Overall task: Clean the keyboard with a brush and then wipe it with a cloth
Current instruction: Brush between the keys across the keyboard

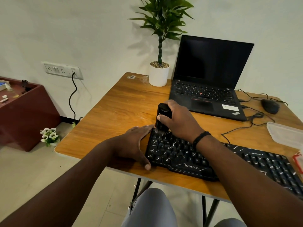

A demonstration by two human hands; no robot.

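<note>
The person's knees in grey trousers (150, 208) showed at the bottom, under the near edge of the wooden counter (114, 108). A black keyboard (188, 159) with white streaks lay along that near edge, running off to the right. The left hand (134, 145) lay flat against the keyboard's left end, fingers straight along the far corner and thumb (146, 166) at the near corner, holding nothing. The right hand (177, 122), with a dark band (200, 136) at the wrist, gripped a black brush (164, 117) upright, fingers and thumb curled round its body. The bristles pointed down and touched the keys at the far left corner of the keyboard, just beside the left fingertips.

To the right, a clear plastic lid (285, 135) sat near the counter's edge, and something red and white (298, 163) poked in beside the keyboard; what it was could not be told. Farther back an open black laptop (208, 89) stood with a dark screen, a black mouse (270, 106) to its right with cables trailing across the counter. A plant in a white pot (159, 76) stood left of the laptop, by the wall. On the floor at left were a small flower bunch (50, 135) and a maroon cabinet (24, 115), with a socket panel (63, 70) on the wall above.
</note>
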